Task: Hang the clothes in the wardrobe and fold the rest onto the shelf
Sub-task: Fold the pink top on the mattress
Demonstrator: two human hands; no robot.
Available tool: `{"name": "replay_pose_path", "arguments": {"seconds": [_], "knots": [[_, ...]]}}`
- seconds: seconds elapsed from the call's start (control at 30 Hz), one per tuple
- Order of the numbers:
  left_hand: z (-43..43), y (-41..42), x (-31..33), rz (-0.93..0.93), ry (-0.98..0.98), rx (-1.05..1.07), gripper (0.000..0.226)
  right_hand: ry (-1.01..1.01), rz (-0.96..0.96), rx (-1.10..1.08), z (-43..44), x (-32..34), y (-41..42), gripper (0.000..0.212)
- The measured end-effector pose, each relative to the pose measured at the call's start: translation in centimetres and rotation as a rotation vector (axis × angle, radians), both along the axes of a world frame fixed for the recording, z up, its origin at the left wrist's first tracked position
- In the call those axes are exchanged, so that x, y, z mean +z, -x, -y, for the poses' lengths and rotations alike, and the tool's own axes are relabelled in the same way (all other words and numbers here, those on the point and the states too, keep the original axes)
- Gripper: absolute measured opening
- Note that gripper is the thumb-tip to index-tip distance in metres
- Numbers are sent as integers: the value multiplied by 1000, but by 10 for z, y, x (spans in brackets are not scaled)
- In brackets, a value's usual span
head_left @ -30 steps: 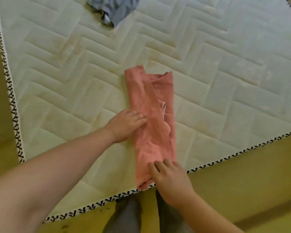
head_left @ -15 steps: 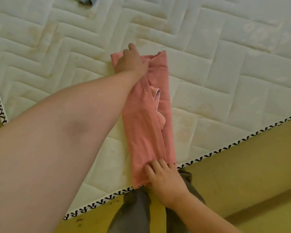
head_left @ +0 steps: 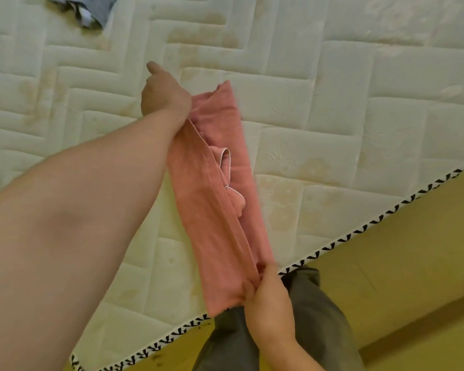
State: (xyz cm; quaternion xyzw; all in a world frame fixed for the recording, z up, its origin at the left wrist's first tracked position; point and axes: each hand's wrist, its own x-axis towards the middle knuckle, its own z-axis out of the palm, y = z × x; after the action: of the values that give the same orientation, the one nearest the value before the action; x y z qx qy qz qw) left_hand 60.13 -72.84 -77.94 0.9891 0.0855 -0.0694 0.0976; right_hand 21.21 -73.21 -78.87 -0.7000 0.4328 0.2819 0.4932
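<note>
Pinching the near end of the pink garment (head_left: 212, 210) at the mattress (head_left: 332, 103) edge, the right hand (head_left: 268, 303) has only thumb and fingertips on the layers, so a tug could let the long fold spring open. Midway, a loose white-trimmed flap may bunch inside. Farther out, the left hand (head_left: 164, 95) clutches the far end, fingers mostly hidden beneath; uneven pull would skew it. A blue-grey garment (head_left: 91, 9) lies beyond.

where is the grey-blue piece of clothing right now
In the head view the grey-blue garment lies crumpled at the top left edge, on the mattress, beyond the left hand and apart from the pink garment.
</note>
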Motion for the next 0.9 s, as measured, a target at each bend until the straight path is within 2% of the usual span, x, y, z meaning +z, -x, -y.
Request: {"name": "replay_pose_path", "arguments": {"seconds": [0.1, 0.17, 0.23, 0.37, 0.43, 0.53, 0.6, 0.63, 0.7, 0.8, 0.83, 0.9], "knots": [[31, 23, 25, 155, 129, -201, 36, -32, -38, -46, 4, 5, 8, 18], [57, 37, 31, 124, 182, -288, 34, -55, -70, -69, 5, 7, 13, 24], [77, 44, 24, 45, 172, -329, 43, -67, -97, -81, 7, 6, 14, 29], [83, 40, -5, -86, 18, -356, 61, -69, -87, -101, 12, -2, 14, 43], [71, 38, -20, -145, -23, -340, 55, -66, -93, -109, 13, -6, 16, 46], [54, 39, -32, -177, 93, -274, 36, -75, -103, -144, 14, -8, 19, 47], [46, 41, -31, -171, 264, -244, 41, -61, -96, -167, 16, -5, 18, 54], [41, 45, -28, -141, 337, -291, 43, -35, -96, -160, 17, -4, 18, 61], [23, 62, -19, -23, 365, -522, 40, 18, -80, -111, 21, -3, 17, 67], [-17, 95, -20, 191, 242, -932, 40, -22, -67, -61, 24, -7, 14, 48], [-30, 107, -22, 217, 223, -1025, 44, -74, -83, -90, 26, -10, 13, 41], [-48, 131, -31, 134, 183, -1176, 56, -205, -121, -179, 29, -15, 15, 26]]}}
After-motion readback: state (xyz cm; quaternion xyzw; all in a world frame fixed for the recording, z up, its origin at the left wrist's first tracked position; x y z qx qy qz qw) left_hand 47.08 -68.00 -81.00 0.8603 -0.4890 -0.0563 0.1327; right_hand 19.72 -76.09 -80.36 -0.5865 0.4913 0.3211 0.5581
